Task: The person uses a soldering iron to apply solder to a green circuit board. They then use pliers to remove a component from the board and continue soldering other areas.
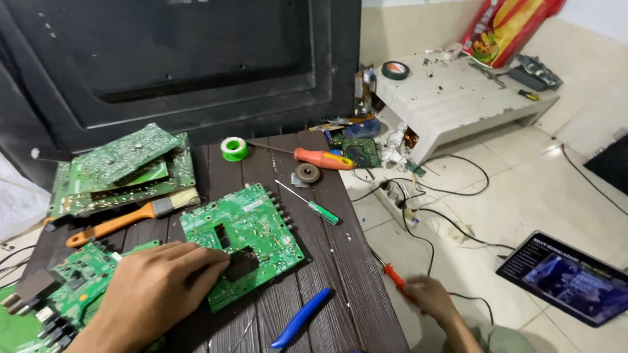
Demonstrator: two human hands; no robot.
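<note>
Green circuit board [252, 232] pinned under left hand [157, 287], fingers flat; right hand [428, 295] grips red-handled screwdriver [394, 276] beside the table [340, 261].

Dark wooden table [340, 261] with green circuit boards [245, 229], screwdrivers [324, 158], brush [124, 219], green tape roll [233, 148].

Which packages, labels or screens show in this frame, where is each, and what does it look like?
Tablet: flat on the tiled floor at lower right, dark rectangle, screen lit bluish with pale text lines.
Snack bag: leaning against the wall at upper right, behind the low white table, red and yellow, crinkled.
Large screen panel: upright behind the dark wooden table, its black back casing facing the camera.
</note>
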